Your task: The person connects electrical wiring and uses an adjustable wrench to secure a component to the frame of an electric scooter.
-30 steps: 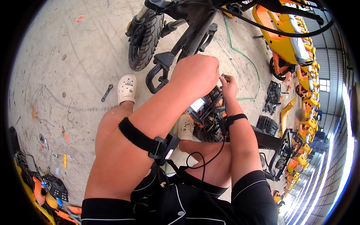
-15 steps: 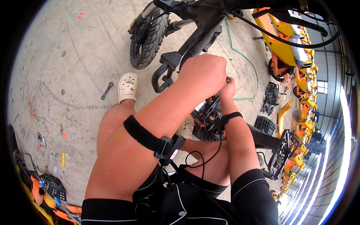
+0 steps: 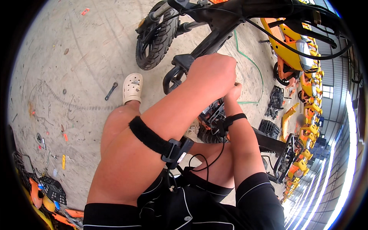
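The black bike frame slants down from the top of the view toward the person's knees, and both hands meet just beside its lower end, above a tangle of black and orange parts and wires. The left hand is curled into a loose fist with its back toward the camera, so what the fingers grip, if anything, cannot be told. The right hand sits close against it, mostly hidden behind it; its fingers seem bunched together, but whether they pinch something cannot be told. Each forearm wears a black strap, the left one carrying a small clip with a cable running down to the dark shorts, the right one near the wrist. Left of the frame stands a knobby black tyre on the concrete floor. A cream clog on the person's foot rests on the floor below the tyre, and a small wrench lies just beside it to the left. A green hose curves across the floor to the right. Further right, a row of yellow and orange bikes stretches away along the building wall.
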Tool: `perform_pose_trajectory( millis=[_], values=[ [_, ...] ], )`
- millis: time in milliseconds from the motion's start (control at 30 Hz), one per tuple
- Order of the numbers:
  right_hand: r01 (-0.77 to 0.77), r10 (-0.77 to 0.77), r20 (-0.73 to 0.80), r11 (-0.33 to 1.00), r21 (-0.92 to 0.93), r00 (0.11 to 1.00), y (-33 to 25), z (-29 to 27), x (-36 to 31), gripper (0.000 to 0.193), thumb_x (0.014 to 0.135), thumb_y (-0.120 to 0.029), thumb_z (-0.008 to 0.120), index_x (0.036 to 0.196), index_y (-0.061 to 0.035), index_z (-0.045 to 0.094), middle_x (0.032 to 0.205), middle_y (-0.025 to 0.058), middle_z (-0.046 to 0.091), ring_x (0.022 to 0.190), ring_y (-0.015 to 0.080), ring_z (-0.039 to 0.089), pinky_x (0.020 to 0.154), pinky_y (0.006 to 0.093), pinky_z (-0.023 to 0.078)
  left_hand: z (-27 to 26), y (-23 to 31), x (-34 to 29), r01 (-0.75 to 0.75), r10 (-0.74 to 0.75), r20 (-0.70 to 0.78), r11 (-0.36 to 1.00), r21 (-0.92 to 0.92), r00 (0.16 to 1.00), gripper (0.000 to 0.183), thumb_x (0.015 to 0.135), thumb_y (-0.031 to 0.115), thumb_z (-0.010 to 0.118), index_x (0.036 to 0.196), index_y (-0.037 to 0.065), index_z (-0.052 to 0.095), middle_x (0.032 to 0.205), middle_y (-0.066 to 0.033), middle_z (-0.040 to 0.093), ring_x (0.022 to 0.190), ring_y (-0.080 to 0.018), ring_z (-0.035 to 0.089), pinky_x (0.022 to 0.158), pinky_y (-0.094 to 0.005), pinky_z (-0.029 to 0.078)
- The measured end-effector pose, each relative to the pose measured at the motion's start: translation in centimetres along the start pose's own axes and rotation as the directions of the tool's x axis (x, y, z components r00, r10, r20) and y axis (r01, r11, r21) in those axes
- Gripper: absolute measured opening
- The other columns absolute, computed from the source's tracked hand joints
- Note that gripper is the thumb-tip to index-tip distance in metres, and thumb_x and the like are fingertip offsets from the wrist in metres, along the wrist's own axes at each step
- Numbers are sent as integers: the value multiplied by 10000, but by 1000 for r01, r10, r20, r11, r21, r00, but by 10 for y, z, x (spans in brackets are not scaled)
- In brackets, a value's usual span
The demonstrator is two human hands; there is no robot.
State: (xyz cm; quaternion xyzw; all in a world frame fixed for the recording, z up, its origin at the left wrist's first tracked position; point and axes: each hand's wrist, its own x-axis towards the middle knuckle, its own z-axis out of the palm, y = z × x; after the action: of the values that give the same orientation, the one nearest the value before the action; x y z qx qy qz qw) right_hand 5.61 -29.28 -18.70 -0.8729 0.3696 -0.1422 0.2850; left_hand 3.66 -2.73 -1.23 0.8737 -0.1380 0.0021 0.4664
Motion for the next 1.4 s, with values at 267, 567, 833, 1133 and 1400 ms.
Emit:
perform_pose_trajectory(
  millis=[267, 567, 833, 1133, 1400],
  values=[
    [167, -139, 167, 972, -167, 976, -19, -8, -2, 377, 902, -279, 756, 1068, -8, 552, 725, 130, 696, 513, 217, 678, 537, 359, 532, -5, -7, 0, 28, -28, -10, 1000, 7, 1000, 214, 915, 220, 588, 876, 57, 720, 831, -139, 712, 829, -357, 692, 734, -476, 553],
    [289, -287, 130, 957, -1, 949, 74, 51, 79, 638, 757, -338, 853, 1135, 45, 511, 1055, 231, 678, 738, 305, 730, 602, 383, 572, -11, -1, -1, 32, -32, -3, 999, -31, 999, 229, 906, 236, 594, 871, 51, 724, 831, -151, 715, 830, -360, 697, 740, -483, 554],
    [127, -101, 218, 986, -109, 971, 31, 56, 63, 705, 774, -398, 822, 1188, 57, 478, 1115, 265, 656, 892, 349, 702, 684, 416, 569, -19, -10, -4, 55, -56, -24, 998, -22, 998, 223, 900, 223, 588, 873, 50, 726, 840, -154, 722, 826, -363, 702, 744, -483, 559],
    [-23, 63, 159, 969, -245, 985, 9, 25, 43, 761, 826, -531, 739, 1229, 56, 470, 1203, 310, 639, 1113, 404, 658, 866, 456, 549, -16, -5, -1, 45, -45, 6, 999, -21, 999, 216, 901, 227, 592, 901, 67, 737, 878, -139, 731, 872, -332, 710, 766, -455, 565],
    [-99, 128, 100, 962, -256, 987, -5, 19, 26, 758, 829, -517, 738, 1239, 59, 462, 1216, 312, 632, 1119, 406, 656, 875, 458, 547, -19, -6, -2, 24, -23, 19, 999, -34, 1000, 208, 895, 239, 617, 909, 67, 734, 881, -130, 730, 889, -322, 709, 771, -448, 567]
  ],
)
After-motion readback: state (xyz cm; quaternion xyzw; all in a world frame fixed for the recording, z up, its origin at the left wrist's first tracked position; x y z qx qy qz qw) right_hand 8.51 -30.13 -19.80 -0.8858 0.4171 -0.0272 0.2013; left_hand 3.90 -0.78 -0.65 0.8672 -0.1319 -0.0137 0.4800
